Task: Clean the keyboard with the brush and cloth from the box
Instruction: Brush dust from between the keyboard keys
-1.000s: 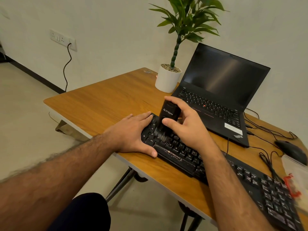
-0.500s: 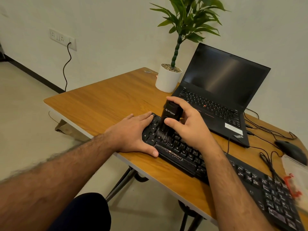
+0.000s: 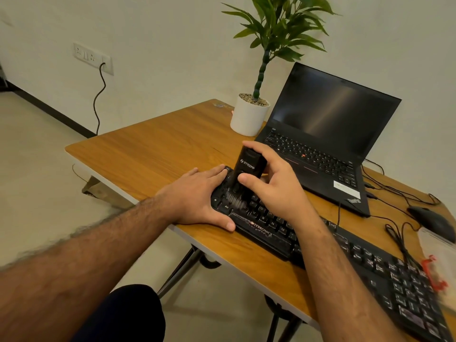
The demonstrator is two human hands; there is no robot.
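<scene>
A long black keyboard (image 3: 365,257) lies along the near edge of the wooden table (image 3: 158,149). My right hand (image 3: 276,188) grips a black brush (image 3: 249,166) upright, its bristles pressed onto the keys near the keyboard's left end. My left hand (image 3: 197,196) lies flat, palm down, over the keyboard's left edge, with the thumb against its front rim and fingers spread. No cloth shows. A clear plastic box (image 3: 441,262) with a red clip sits at the far right, cut off by the frame edge.
An open black laptop (image 3: 325,134) stands behind the keyboard, and a white plant pot (image 3: 248,117) sits to its left. A black mouse (image 3: 430,219) and tangled cables (image 3: 394,193) lie at the right. A wall socket (image 3: 91,56) with a cord is on the left.
The brush bristles have shifted slightly along the left keys under my right hand. My left hand has stayed in place on the keyboard's end.
</scene>
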